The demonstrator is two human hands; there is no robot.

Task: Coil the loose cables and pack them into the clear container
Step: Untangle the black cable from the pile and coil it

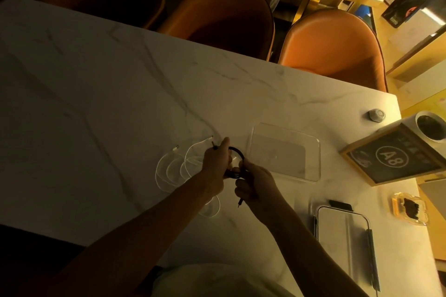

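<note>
Nearest: container lid [342, 226] lies flat on the marble table [96, 79], right of the person's right forearm, off the box.

Right hand [255, 185] is closed around the lower side of a black cable [237, 152] coil, one plug dangling under the fist. Left hand [217, 161] pinches the upper side of the same coil, another plug poking out past its fingertips. Both hands touch the coil, held just above the table.

Clear container [284, 152] sits open and empty just right of the hands, long axis running roughly left-right in view. Right hand is nearer, so the drop-in probably goes rightward and slightly away.

White cable [173, 166] lies loose in sloppy loops left of and partly under the left wrist, uncoiled, two plugs pointing away.

Hard to read: dim lighting, coil turn count unclear behind the fingers, white cable's near loop partly hidden by the forearm. Container's walls barely visible.
</note>
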